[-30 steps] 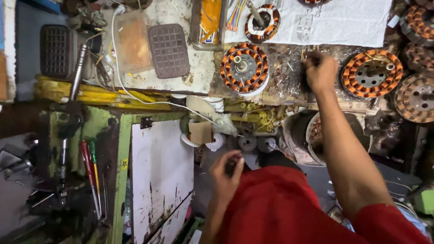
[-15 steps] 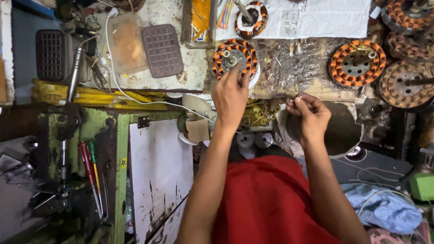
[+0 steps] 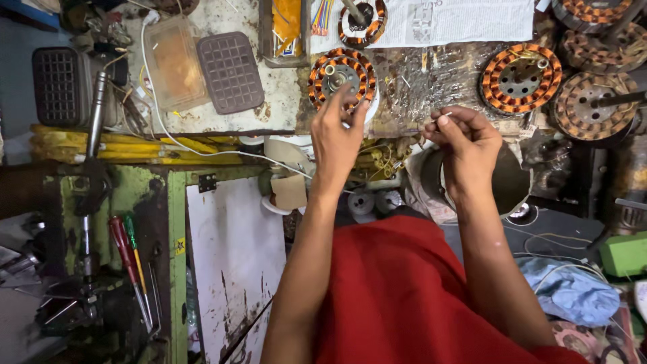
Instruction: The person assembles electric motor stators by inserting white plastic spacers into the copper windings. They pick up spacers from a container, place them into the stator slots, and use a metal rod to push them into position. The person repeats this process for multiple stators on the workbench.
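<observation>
A round stator wound with copper coils lies on the stained workbench in front of me. My left hand reaches up to its near edge, fingertips touching the coils. My right hand hovers off to the right above the bench edge, fingers pinched on a thin pale sleeve or wire piece. A fine wire seems to run between the two hands, though it is hard to make out.
More copper-wound stators lie at the right, another at the back. A clear plastic box and a brown grid pad sit left. Screwdrivers hang beside a green cabinet. A dark round pot stands below my right hand.
My left hand came up from my lap to the central stator. My right hand drew back from the bench to its near edge and pinched a small piece.
</observation>
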